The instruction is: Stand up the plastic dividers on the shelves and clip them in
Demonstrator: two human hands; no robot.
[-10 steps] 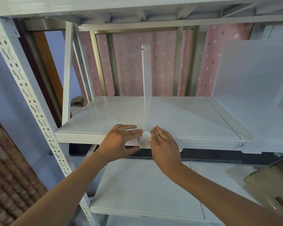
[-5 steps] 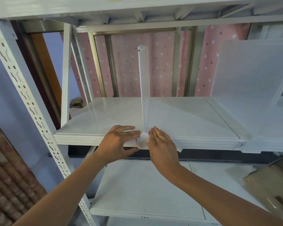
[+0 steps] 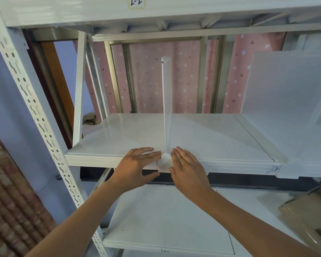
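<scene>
Divider upright, mid-shelf, foot clip over shelf's front lip. Risk: uneven press, clip half seated, divider leaning or popping off lip. Left hand flat just left of clip, right hand flat just right, fingertips flanking it. Both released, grasping nothing, palms down. Second divider already standing, far right of clip.

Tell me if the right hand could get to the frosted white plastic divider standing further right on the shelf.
Probably yes: the right hand lies open, and nothing stands on the shelf before that frosted white plastic divider.
</scene>
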